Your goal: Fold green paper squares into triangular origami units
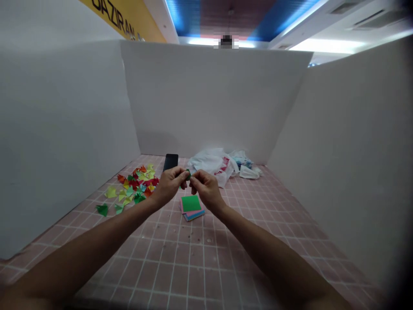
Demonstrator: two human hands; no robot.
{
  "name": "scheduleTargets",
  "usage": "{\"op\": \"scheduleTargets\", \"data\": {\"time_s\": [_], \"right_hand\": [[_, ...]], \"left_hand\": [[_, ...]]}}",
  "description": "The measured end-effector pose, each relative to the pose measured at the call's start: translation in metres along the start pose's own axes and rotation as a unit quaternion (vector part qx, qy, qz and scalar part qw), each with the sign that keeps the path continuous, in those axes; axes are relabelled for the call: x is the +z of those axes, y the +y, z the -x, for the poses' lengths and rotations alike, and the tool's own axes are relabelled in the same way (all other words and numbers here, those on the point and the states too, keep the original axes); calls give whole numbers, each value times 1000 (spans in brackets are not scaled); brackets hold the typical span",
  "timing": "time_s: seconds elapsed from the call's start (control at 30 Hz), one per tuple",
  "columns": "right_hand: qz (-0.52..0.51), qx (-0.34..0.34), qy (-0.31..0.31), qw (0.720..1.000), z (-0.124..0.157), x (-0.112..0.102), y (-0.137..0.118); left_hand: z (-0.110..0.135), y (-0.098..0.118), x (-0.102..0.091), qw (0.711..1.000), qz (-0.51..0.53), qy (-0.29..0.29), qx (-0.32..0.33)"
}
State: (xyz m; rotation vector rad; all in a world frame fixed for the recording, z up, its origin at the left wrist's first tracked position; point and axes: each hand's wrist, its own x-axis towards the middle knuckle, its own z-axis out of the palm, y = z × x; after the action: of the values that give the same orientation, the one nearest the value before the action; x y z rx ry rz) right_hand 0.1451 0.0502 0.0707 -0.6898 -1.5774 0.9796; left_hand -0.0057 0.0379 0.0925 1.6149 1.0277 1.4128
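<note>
Fingers of left hand (169, 185) and right hand (208, 189) pinch paper (188, 174), stack (191, 203) nearby; seemingly mid-fold, next crease needs pressure

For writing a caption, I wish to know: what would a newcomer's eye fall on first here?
Probably the scattered, colourful folded paper pieces on the pink tiled surface, at left. Next, near the centre, the left hand and right hand pinching a small dark green piece. Lower in view lies a green-topped paper stack.
</note>
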Motion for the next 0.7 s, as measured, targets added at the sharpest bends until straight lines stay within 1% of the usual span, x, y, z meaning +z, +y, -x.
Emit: {"op": "scheduleTargets", "data": {"time_s": [0.1,0.13,0.27,0.37,0.43,0.53,0.63,0.7], "right_hand": [[25,-28,45,998,-6,0,9],[23,-24,44,998,-8,0,13],[-17,6,-19,1000,-19,-7,24],[-115,33,-51,991,-29,-13,29],[-177,52,-57,981,-35,-16,31],[-245,79,-67,964,-39,-20,33],[-283,109,-87,949,-40,-23,35],[-293,122,-95,943,-40,-24,36]], "left_hand": [[-9,-16,7,990,127,45,-52],[-12,-20,9,988,136,43,-60],[-24,-28,8,987,143,33,-65],[-32,-28,7,988,143,28,-55],[-35,-30,9,984,167,35,-61],[-36,-33,13,971,220,44,-79],[-34,-35,16,963,256,30,-77],[-32,-34,17,958,274,25,-80]]}}
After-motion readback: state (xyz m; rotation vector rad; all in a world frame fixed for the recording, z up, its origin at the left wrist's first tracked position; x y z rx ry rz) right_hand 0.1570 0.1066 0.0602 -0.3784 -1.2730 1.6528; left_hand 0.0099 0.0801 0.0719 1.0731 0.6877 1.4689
